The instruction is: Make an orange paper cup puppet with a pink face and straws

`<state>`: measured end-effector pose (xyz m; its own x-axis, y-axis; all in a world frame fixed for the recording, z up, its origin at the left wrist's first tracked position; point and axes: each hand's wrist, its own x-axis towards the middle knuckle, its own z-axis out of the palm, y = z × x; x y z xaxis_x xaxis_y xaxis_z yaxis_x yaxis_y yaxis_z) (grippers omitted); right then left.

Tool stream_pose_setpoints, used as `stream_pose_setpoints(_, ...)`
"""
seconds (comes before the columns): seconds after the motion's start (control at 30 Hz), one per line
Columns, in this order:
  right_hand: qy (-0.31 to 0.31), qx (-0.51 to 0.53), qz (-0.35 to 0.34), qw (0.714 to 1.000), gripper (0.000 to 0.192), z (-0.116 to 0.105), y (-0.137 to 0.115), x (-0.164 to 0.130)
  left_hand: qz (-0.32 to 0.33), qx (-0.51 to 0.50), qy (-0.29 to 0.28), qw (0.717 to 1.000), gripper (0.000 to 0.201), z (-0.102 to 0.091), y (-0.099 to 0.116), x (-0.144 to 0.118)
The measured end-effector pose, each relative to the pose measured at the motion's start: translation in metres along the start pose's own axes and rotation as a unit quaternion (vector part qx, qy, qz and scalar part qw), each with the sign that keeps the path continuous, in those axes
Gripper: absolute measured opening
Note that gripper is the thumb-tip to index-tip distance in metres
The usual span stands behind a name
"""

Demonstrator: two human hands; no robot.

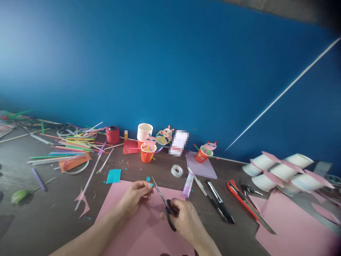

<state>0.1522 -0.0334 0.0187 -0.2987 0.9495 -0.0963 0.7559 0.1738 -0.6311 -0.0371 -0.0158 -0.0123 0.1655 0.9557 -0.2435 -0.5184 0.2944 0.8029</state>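
My right hand [183, 218] grips black-handled scissors [163, 201], blades pointing up and left toward my left hand [135, 195]. My left hand pinches a tiny teal paper scrap [151, 185] at the blade tips. Both hands hover over a large pink paper sheet [119, 213] lying on the dark table [39, 220]. Another small teal bit [148, 179] lies just beyond my left fingers.
A purple glue stick [188, 185], tape roll [177, 170], pens [220, 201], an orange box cutter [239, 197] and white cups with pink discs [282, 172] lie right. Coloured straws [69, 145], red thread spool [113, 134], stacked cups [144, 133], orange cup figures [147, 153] and a teal square [113, 175] sit behind, by the blue wall.
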Motion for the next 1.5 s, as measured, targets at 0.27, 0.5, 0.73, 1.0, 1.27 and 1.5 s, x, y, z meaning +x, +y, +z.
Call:
stream_pose_setpoints(0.27, 0.025, -0.073, -0.019, 0.997, 0.013, 0.003, 0.001, -0.001, -0.014, -0.004, -0.008, 1.0, 0.023, 0.004, 0.004, -0.002)
stream_pose_setpoints(0.5, 0.017, -0.065, -0.022, 0.997, 0.014, 0.006, 0.005, 0.0, -0.017, 0.0, -0.007, 1.0, 0.023, 0.003, 0.002, -0.001)
stream_pose_setpoints(0.73, 0.037, -0.102, -0.026, 0.994, 0.015, 0.006, 0.004, -0.001, -0.019, 0.001, -0.005, 1.0, 0.023, 0.001, 0.0, 0.0)
stream_pose_setpoints(1.0, 0.046, -0.114, -0.037, 0.992, 0.014, 0.007, 0.005, -0.001, -0.021, -0.002, -0.013, 1.0, 0.022, 0.002, 0.002, -0.002)
stream_pose_setpoints(1.27, 0.048, -0.105, -0.031, 0.993, 0.014, 0.009, 0.005, -0.002, -0.018, 0.001, -0.019, 1.0, 0.021, 0.0, 0.0, -0.002)
stream_pose_setpoints(1.5, 0.049, -0.112, -0.023, 0.992, 0.015, 0.01, 0.004, -0.002, -0.033, 0.001, -0.015, 0.999, 0.02, 0.0, 0.0, -0.001)
